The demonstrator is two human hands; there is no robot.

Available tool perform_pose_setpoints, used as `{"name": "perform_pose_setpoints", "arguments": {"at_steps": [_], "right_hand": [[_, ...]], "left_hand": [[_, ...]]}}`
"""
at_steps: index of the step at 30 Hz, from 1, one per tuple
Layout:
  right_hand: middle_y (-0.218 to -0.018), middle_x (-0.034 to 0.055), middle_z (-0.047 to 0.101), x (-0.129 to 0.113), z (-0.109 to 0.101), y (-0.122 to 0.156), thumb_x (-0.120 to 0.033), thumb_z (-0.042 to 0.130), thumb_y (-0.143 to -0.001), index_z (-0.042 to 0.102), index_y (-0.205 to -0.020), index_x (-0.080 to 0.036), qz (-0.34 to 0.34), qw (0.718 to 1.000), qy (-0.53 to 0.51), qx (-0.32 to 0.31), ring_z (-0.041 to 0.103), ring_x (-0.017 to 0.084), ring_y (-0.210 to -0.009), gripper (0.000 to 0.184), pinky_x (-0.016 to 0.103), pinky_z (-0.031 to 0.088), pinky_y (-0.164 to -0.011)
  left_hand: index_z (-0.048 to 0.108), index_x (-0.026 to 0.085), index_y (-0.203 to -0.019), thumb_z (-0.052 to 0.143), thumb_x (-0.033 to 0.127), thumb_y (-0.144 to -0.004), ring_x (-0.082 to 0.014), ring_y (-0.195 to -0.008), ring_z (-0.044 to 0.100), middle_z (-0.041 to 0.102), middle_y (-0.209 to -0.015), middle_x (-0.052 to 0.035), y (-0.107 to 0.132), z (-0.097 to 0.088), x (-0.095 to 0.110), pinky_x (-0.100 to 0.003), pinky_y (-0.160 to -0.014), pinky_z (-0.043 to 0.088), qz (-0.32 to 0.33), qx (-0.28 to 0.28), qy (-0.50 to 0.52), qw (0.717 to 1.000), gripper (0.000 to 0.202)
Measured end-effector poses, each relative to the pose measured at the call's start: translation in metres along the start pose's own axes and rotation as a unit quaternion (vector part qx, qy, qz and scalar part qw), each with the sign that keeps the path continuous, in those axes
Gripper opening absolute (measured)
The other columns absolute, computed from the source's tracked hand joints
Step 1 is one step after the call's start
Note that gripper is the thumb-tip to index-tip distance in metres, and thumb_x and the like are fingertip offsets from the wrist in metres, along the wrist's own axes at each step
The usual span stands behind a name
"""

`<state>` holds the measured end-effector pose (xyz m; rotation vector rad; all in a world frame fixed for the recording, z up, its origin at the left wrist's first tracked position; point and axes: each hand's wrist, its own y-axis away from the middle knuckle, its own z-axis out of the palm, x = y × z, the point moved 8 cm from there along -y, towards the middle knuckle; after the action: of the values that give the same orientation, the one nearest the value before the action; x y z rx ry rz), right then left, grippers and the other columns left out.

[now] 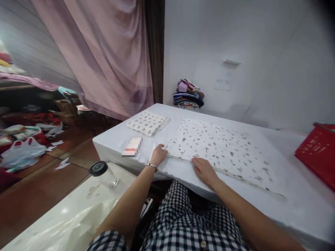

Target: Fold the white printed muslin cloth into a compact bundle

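A white cloth (217, 146) printed with small grey figures lies spread out and folded in layers on the table. My left hand (159, 155), with a bracelet at the wrist, pinches the near left corner of this cloth. Along the near edge, my right hand (205, 169) rests with its fingers laid on the cloth; its thumb is mostly hidden. Farther back on the left sits a folded cloth (146, 122) with a grey pattern. A blurred-out flat item (132, 146) lies left of my left hand.
The white-covered table (295, 164) has a red bag (318, 153) at its right end. On a lower surface at left stand a clear jar with a black lid (98, 168) and a plastic sheet (70, 226). Folded fabrics (188, 96) are stacked behind; a pink curtain (117, 52) hangs left.
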<state>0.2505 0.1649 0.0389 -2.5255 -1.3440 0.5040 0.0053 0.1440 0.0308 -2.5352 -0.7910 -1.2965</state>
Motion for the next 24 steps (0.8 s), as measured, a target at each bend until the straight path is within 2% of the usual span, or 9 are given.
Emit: {"name": "perform_pose_setpoints", "arguments": {"at_steps": [3, 7, 11, 14, 16, 18, 21, 24], "right_hand": [[-0.114, 0.0092, 0.060, 0.056, -0.032, 0.059, -0.029, 0.041, -0.086, 0.059, -0.111, -0.018, 0.074, 0.996, 0.040, 0.037, 0.054, 0.023, -0.104, 0.033, 0.039, 0.042, -0.090], [-0.110, 0.0087, 0.063, 0.129, -0.070, 0.150, -0.036, 0.039, -0.087, 0.063, -0.106, -0.018, 0.162, 0.979, 0.114, 0.042, 0.056, 0.023, -0.103, 0.036, 0.040, 0.042, -0.092], [-0.107, 0.0119, 0.064, 0.189, -0.108, 0.241, -0.042, 0.036, -0.085, 0.065, -0.101, -0.014, 0.272, 0.945, 0.164, 0.076, 0.058, 0.024, -0.100, 0.044, 0.038, 0.042, -0.093], [-0.104, 0.0116, 0.065, 0.218, -0.126, 0.290, -0.043, 0.035, -0.083, 0.067, -0.096, -0.014, 0.387, 0.908, 0.146, 0.071, 0.059, 0.025, -0.098, 0.045, 0.037, 0.043, -0.089], [-0.100, 0.0110, 0.067, 0.229, -0.136, 0.310, -0.043, 0.036, -0.081, 0.068, -0.092, -0.015, 0.473, 0.870, 0.114, 0.079, 0.060, 0.025, -0.094, 0.044, 0.035, 0.045, -0.084], [-0.096, 0.0100, 0.068, 0.233, -0.146, 0.319, -0.042, 0.039, -0.079, 0.068, -0.092, -0.014, 0.540, 0.831, 0.082, 0.105, 0.061, 0.024, -0.092, 0.043, 0.032, 0.046, -0.079], [-0.087, 0.0077, 0.069, 0.235, -0.154, 0.309, -0.039, 0.043, -0.078, 0.069, -0.090, -0.014, 0.580, 0.805, 0.034, 0.124, 0.062, 0.022, -0.084, 0.038, 0.028, 0.046, -0.073], [-0.068, 0.0053, 0.066, 0.241, -0.147, 0.293, -0.037, 0.045, -0.078, 0.067, -0.083, -0.014, 0.621, 0.775, -0.051, 0.106, 0.060, 0.017, -0.063, 0.032, 0.023, 0.044, -0.056]], "left_hand": [[0.051, 0.014, -0.112, 0.049, 0.017, -0.071, -0.0135, -0.066, 0.059, 0.064, -0.069, -0.0017, -0.001, 0.002, 0.001, -0.023, -0.065, 0.041, 0.014, -0.007, -0.029, 0.999, 0.042], [0.050, 0.015, -0.113, 0.045, 0.020, -0.074, -0.0161, -0.074, 0.060, 0.066, -0.074, -0.0033, 0.000, 0.001, 0.009, -0.025, -0.067, 0.041, 0.051, 0.000, -0.098, 0.994, 0.040], [0.049, 0.015, -0.116, 0.043, 0.022, -0.075, -0.0207, -0.084, 0.061, 0.067, -0.080, -0.0063, 0.004, 0.000, 0.022, -0.028, -0.070, 0.042, 0.084, 0.014, -0.175, 0.981, 0.041], [0.048, 0.013, -0.118, 0.040, 0.023, -0.076, -0.0238, -0.087, 0.060, 0.067, -0.085, -0.0093, 0.004, 0.003, 0.028, -0.030, -0.071, 0.043, 0.092, 0.010, -0.220, 0.971, 0.043], [0.048, 0.013, -0.118, 0.040, 0.025, -0.076, -0.0256, -0.087, 0.061, 0.066, -0.087, -0.0110, 0.003, 0.004, 0.029, -0.032, -0.071, 0.043, 0.096, 0.010, -0.240, 0.966, 0.044], [0.048, 0.012, -0.118, 0.040, 0.028, -0.076, -0.0265, -0.086, 0.061, 0.066, -0.088, -0.0114, 0.000, 0.005, 0.029, -0.033, -0.071, 0.044, 0.098, 0.008, -0.246, 0.964, 0.045], [0.048, 0.013, -0.118, 0.041, 0.030, -0.075, -0.0273, -0.085, 0.061, 0.066, -0.089, -0.0103, -0.005, 0.005, 0.027, -0.034, -0.070, 0.044, 0.091, -0.003, -0.240, 0.966, 0.046], [0.048, 0.012, -0.117, 0.042, 0.031, -0.075, -0.0280, -0.084, 0.061, 0.066, -0.088, -0.0101, -0.007, 0.005, 0.027, -0.035, -0.070, 0.044, 0.085, -0.013, -0.235, 0.968, 0.046]]}}
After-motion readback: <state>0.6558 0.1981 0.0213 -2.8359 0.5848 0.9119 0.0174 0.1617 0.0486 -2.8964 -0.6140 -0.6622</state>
